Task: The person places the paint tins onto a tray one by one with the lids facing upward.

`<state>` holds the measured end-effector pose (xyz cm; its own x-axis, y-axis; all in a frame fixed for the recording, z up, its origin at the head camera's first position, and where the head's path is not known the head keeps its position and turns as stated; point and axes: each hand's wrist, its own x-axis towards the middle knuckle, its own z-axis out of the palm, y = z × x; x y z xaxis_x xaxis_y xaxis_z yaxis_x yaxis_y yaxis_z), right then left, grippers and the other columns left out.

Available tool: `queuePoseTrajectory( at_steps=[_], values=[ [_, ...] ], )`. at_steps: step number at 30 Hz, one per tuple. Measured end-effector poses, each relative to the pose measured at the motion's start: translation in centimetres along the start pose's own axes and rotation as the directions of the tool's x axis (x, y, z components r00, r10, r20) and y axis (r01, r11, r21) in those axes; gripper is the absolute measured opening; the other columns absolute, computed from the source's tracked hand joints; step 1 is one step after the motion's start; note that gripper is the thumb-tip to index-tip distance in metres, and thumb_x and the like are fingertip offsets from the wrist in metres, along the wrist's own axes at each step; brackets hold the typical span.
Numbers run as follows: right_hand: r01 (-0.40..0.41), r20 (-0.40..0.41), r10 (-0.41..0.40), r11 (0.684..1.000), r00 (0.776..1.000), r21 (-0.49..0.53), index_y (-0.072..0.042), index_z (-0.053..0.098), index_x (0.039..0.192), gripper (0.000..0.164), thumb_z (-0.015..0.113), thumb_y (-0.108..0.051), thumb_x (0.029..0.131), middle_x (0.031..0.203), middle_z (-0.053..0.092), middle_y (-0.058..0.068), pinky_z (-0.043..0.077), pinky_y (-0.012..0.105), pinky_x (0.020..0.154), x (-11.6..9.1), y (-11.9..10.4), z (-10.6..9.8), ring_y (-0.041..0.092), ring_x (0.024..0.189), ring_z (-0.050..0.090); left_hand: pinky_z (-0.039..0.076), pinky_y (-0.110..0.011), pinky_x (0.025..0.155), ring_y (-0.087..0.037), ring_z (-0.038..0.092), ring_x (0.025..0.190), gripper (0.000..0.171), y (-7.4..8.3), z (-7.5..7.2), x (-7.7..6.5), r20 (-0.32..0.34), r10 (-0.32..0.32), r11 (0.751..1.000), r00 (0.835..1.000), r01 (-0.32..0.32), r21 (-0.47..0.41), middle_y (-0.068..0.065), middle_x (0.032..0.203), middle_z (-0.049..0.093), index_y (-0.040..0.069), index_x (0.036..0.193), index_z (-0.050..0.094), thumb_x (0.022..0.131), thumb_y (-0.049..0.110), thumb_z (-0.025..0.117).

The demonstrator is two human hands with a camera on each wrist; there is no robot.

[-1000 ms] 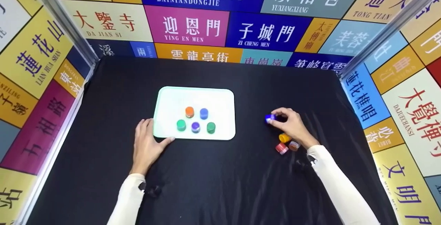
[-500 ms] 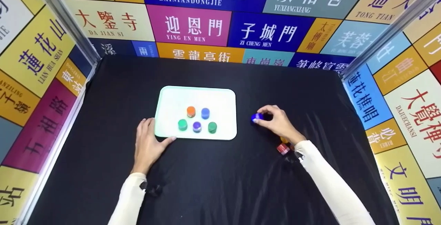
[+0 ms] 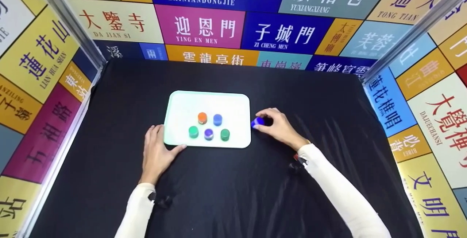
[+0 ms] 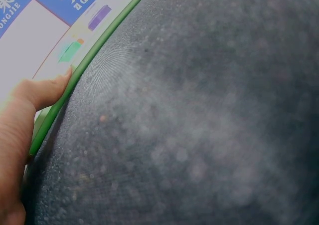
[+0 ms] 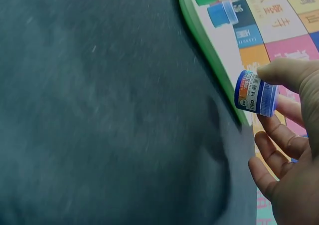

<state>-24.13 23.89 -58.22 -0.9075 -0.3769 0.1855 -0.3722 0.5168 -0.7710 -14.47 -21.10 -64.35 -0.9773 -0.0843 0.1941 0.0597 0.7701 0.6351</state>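
Observation:
My right hand (image 3: 279, 127) pinches a small blue paint pot (image 3: 257, 122) between thumb and fingers, just off the tray's right edge. In the right wrist view the pot (image 5: 255, 93) is tilted, its printed label showing. My left hand (image 3: 157, 154) rests at the near left corner of the white tray (image 3: 182, 101), fingers straight along its side. The left wrist view shows the thumb (image 4: 47, 91) on the green rim. On the tray stand an orange pot (image 3: 202, 118), a light blue pot (image 3: 217, 120), a light green pot (image 3: 193, 132), a purple pot (image 3: 208, 134) and a dark green pot (image 3: 225, 135).
Black cloth (image 3: 226, 190) covers the table. Part of a red pot (image 3: 296, 156) shows beside the right wrist; the arm hides the other loose pots. Printed panels (image 3: 204, 26) wall in the back and both sides.
My right hand has carried the blue paint pot leftward, from near the loose pots to the tray's right edge. The left hand and the pots on the tray have stayed put.

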Motion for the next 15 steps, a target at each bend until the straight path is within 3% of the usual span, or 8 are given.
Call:
queuePoseTrajectory(
  at_steps=[15],
  values=[
    [0.055,0.028,-0.055,0.998,0.998,-0.002,-0.002,0.079,0.118,0.035,0.094,-0.016,0.089,0.114,0.076,0.007,0.049,0.042,0.102,2.3,-1.7,2.9,0.027,0.113,0.06,0.03,-0.065,0.128,-0.044,0.024,0.164,0.109,0.0,-0.1,-0.1,0.008,-0.007,1.0,1.0,0.007,-0.002,-0.022,0.167,0.044,-0.002,0.164,0.044,0.085,0.056,0.092]
  ],
)
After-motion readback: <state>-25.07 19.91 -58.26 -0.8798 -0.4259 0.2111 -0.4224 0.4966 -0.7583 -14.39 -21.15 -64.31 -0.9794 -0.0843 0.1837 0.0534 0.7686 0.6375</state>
